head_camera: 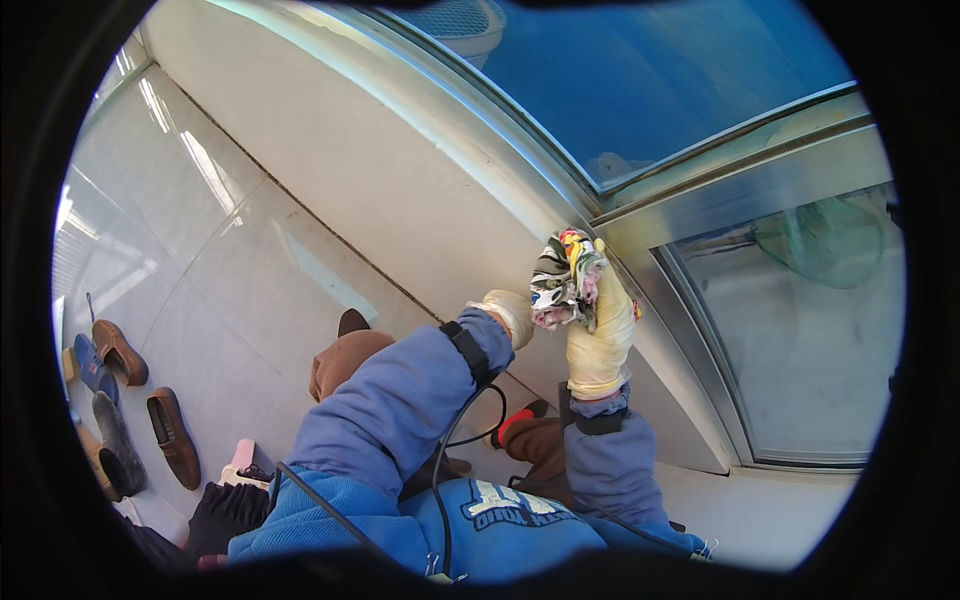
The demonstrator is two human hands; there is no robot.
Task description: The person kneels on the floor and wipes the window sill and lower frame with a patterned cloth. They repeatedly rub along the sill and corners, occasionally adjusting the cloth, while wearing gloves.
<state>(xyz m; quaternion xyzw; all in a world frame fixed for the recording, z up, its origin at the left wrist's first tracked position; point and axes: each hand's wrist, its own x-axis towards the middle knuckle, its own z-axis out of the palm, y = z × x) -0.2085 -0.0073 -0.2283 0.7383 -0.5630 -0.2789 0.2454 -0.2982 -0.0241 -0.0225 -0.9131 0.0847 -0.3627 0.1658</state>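
On my right hand [604, 330] is a pale yellow rubber glove; its fingers grip a crumpled, multicoloured patterned cloth [566, 277]. The cloth lies near the white wall panel [420, 187], beside the corner of a metal window frame [637, 217]. My left hand [510, 315], in a whitish glove, is just left of the cloth at the panel. Its fingers are mostly hidden behind the wrist and sleeve, so whether they hold anything does not show.
Brown loafers [172, 439], a blue slipper [94, 367] and other footwear lie on the glossy tiled floor [225, 300] at left. A white basket [457, 30] stands beyond the frame on a blue surface [645, 67]. Green netting [825, 240] shows behind the right pane. Black cables hang by my left arm.
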